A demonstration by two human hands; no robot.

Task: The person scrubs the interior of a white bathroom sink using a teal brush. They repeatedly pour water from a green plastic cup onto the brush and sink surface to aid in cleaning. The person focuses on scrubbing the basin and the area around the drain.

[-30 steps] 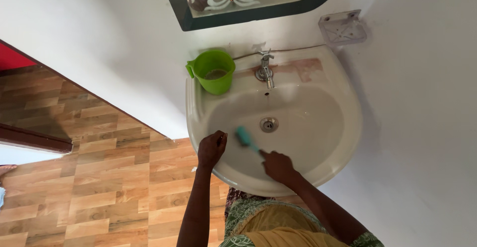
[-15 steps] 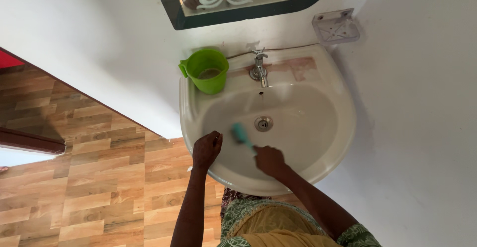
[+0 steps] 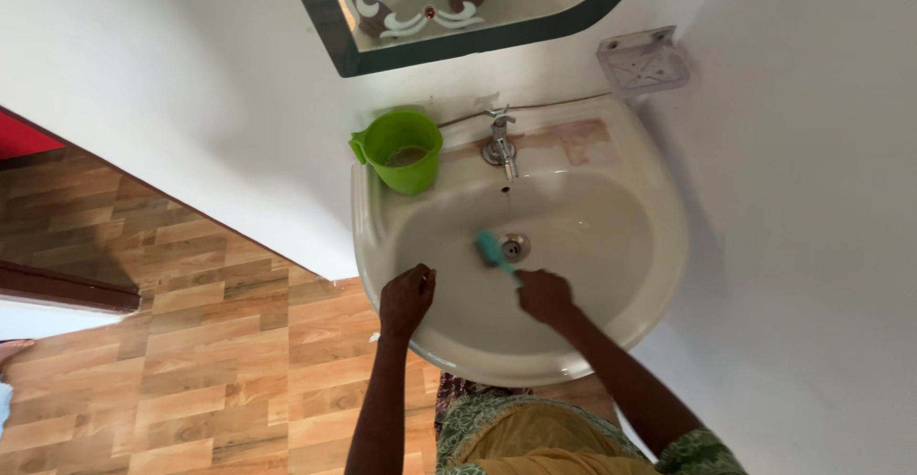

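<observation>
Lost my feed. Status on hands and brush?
Right hand grips teal brush, head beside drain. Left hand on sink rim. Basin unobstructed.

White walls (image 3: 172, 64), wood-look floor (image 3: 191, 360), mirror (image 3: 458, 7).

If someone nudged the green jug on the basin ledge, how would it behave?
The green plastic jug stands by the tap on the sink ledge's corner. It looks thin-walled and holds little, so probably light. The ledge may be wet, so it would likely slide, perhaps tip off.
</observation>
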